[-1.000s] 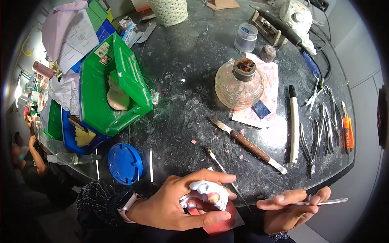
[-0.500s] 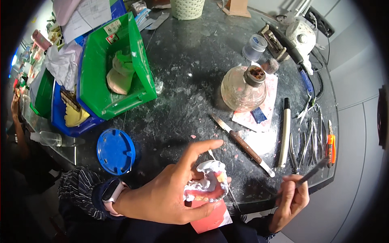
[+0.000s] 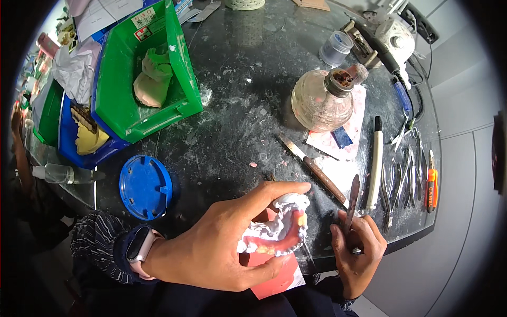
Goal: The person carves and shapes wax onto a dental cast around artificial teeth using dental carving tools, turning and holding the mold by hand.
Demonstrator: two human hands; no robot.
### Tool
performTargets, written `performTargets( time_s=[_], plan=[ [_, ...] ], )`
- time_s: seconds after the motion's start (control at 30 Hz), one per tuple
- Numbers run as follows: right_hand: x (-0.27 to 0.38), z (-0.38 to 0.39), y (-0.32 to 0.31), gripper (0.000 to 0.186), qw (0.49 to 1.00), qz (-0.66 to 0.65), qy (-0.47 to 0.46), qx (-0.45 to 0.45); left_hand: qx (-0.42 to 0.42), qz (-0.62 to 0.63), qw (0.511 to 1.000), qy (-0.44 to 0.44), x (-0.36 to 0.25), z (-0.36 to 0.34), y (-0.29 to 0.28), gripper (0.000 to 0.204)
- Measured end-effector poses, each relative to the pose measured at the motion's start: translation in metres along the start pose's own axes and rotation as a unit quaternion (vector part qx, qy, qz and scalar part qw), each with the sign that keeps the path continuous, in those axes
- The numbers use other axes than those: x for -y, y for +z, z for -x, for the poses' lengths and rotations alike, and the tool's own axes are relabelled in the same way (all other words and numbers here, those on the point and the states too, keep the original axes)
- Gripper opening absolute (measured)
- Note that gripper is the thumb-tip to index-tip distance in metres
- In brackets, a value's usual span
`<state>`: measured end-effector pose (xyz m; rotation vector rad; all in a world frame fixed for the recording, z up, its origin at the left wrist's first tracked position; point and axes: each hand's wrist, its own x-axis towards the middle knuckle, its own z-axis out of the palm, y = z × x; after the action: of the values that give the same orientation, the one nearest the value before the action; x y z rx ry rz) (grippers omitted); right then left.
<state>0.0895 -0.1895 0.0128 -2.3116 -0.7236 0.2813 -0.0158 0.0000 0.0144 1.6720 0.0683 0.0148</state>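
Observation:
My left hand (image 3: 208, 251) is closed around a white dental model (image 3: 282, 239), thumb and fingers on either side. Red wax and several teeth line the model's curved edge. Below it lies a red wax sheet (image 3: 270, 280), partly covered by my hand. To the right, my right hand (image 3: 362, 253) grips a metal knife (image 3: 353, 203), its flat blade pointing up and its lower part hidden in the fingers. The blade is apart from the model. A wax knife with a brown handle (image 3: 325, 178) rests on the table just beyond.
A glass burner (image 3: 319, 103) stands on pinkish paper at the back. Pliers and scissors (image 3: 409, 177) lie on the right beside a white stick (image 3: 375, 164). A blue lid (image 3: 145, 187) and a green bin (image 3: 145, 124) holding a cast are at left.
My right hand has moved left toward the model, and the knife now points upward instead of off to the right. The model is tilted differently in my left hand, showing more red wax.

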Motion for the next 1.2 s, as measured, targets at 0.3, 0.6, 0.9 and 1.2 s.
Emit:
performTargets(
  time_s=[0.3,0.6,0.9,1.2],
  plan=[
    [-0.0014,-0.0001,0.0014,0.026,0.999,0.022,-0.024,-0.015,-0.032,-0.050,0.996,0.061,-0.0003,-0.0020,0.0000,0.074],
    [0.0001,-0.0007,0.0064,0.029,0.996,0.057,-0.042,-0.048,-0.039,-0.054,0.993,0.101,-0.0018,-0.0050,0.0013,0.064],
    [0.0045,-0.0028,0.0030,0.017,0.997,-0.060,0.046,-0.012,-0.071,-0.112,0.967,0.216,0.0068,-0.0036,0.0041,0.047],
    [-0.0040,-0.0013,0.0043,0.014,0.995,-0.084,0.028,-0.046,-0.059,-0.110,0.972,0.199,0.0008,-0.0059,0.0019,0.044]
  ],
)
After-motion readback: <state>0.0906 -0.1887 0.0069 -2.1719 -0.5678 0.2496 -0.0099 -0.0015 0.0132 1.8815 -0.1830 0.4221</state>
